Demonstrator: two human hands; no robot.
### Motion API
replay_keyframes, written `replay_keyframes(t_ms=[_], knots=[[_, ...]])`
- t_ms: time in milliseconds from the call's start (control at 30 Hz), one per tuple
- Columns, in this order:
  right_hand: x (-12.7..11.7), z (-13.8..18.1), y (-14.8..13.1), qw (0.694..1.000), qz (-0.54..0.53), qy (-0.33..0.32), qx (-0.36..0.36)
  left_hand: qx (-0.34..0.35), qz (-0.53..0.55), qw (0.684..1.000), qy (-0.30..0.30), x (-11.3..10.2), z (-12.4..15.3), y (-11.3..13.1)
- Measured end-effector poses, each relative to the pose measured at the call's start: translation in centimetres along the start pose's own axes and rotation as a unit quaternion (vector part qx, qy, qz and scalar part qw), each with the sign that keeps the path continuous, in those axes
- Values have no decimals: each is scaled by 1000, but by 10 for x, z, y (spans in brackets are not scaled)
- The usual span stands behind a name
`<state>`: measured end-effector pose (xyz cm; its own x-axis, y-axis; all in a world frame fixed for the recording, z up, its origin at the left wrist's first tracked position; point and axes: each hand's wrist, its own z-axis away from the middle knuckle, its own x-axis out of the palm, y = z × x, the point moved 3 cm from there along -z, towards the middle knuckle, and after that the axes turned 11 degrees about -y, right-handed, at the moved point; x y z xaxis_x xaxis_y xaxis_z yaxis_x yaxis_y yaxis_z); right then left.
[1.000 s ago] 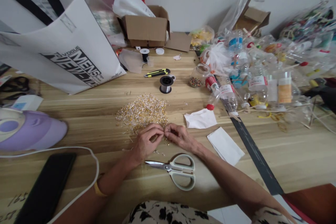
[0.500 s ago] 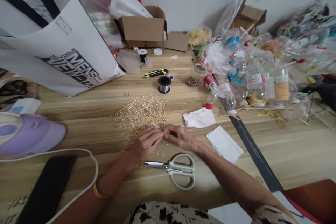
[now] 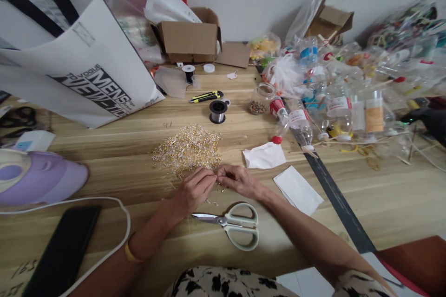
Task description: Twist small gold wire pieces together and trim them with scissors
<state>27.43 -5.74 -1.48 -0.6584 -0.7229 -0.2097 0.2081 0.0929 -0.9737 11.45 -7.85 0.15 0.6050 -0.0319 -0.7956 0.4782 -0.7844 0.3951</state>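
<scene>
On my left, a large white shopping bag (image 3: 114,51) with black lettering stands on the counter (image 3: 114,153), and nearer me sits a purple-and-cream device (image 3: 57,178). A white cable (image 3: 126,232) curves around a flat black slab (image 3: 62,250) at my lower left. At the back I see an open cardboard box (image 3: 190,39) against the wall (image 3: 237,0), with white plastic wrapping (image 3: 170,4) sticking out. To my right lie two white paper pieces (image 3: 298,190), one rumpled, one neatly folded; beyond them, clear plastic bottles (image 3: 337,106) crowd together beside a clear jar (image 3: 259,95) of small bits.

Pale plain wall (image 3: 240,0), wood-grain tabletop (image 3: 132,167), soft dim light
</scene>
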Motion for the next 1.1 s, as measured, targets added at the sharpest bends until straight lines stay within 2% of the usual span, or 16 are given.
replay_keyframes(t_ms=[100,200,333,433,533,733,1100], knots=[[0,0,-1,1000,-5,25,-1,-43,48,998,17,0,-2,-2],[1,1,0,999,-7,52,7,-129,130,982,33,0,-4,-6],[2,2,1,995,38,92,-26,-249,261,932,22,5,-2,-15],[3,3,2,990,82,108,-48,-299,335,893,28,9,0,-21],[4,3,3,985,110,114,-61,-326,364,872,31,11,1,-24],[6,5,1,981,129,124,-80,-355,385,852,20,10,1,-24],[7,2,-1,981,122,131,-75,-361,395,845,18,8,-1,-25]])
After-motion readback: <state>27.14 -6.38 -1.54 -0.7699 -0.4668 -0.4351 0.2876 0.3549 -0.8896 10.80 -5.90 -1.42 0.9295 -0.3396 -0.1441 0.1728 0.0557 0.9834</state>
